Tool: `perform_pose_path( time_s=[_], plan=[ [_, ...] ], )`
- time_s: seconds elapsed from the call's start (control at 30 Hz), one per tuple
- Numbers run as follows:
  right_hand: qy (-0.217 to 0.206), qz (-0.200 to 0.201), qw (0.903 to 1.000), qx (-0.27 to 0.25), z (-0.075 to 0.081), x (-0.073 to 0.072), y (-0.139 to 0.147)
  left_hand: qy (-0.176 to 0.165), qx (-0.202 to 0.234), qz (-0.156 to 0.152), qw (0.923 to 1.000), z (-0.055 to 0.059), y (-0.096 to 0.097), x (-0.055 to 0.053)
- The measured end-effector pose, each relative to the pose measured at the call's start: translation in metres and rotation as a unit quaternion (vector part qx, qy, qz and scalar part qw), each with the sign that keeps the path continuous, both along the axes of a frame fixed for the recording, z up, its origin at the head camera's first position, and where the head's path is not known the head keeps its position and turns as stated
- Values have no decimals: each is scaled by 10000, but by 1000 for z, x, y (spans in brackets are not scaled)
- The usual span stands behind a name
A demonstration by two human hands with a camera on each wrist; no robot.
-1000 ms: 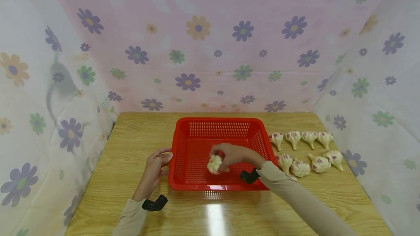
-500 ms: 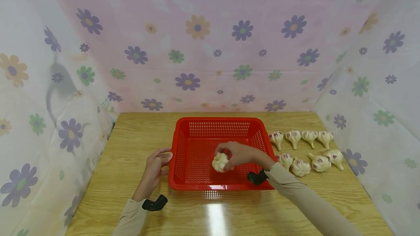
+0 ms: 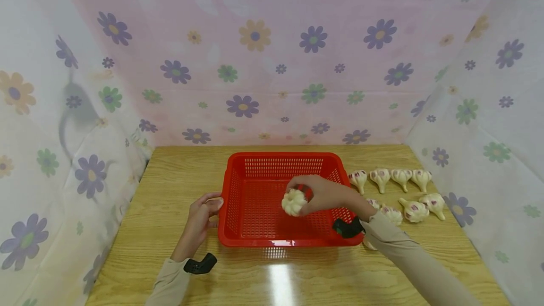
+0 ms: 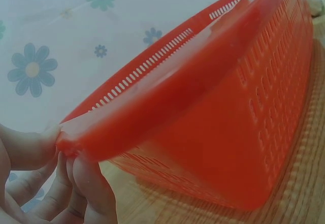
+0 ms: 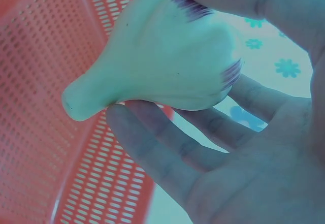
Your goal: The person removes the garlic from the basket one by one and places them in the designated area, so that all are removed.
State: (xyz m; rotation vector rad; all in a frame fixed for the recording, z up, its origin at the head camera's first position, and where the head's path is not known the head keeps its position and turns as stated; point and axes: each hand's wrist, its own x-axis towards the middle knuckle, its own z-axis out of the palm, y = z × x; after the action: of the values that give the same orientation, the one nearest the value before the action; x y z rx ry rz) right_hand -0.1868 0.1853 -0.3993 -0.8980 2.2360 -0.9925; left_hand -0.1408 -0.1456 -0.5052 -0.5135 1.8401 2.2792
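Observation:
My right hand holds a garlic bulb over the inside of a red plastic basket. In the right wrist view the thumb lies on one side of this garlic bulb and the fingers on the other, its stem pointing left. At the basket's left rim, my left hand pinches the edge. The left wrist view shows the thumb on top of the red rim and curled fingers beneath it.
Right of the basket, several garlic bulbs lie in two rows on the wooden table: a back-row bulb and a front-row bulb are among them. My right forearm partly covers the front row. Flowered cloth surrounds the table.
My right hand has risen and moved to the right within the basket, bringing the garlic bulb along. The left hand and the basket have stayed in place.

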Motion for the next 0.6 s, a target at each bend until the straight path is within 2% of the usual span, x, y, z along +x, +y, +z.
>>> perform_pose_path(
  time_s=[0.27, 0.6],
  plan=[
    [5, -105, 9999, -40, 12, 1, 19, 90, -3, -34, 10000, 0, 0, 1],
    [-18, -230, 9997, 12, 20, 4, 42, -17, -93, -31, 10000, 0, 0, 0]
  ],
)
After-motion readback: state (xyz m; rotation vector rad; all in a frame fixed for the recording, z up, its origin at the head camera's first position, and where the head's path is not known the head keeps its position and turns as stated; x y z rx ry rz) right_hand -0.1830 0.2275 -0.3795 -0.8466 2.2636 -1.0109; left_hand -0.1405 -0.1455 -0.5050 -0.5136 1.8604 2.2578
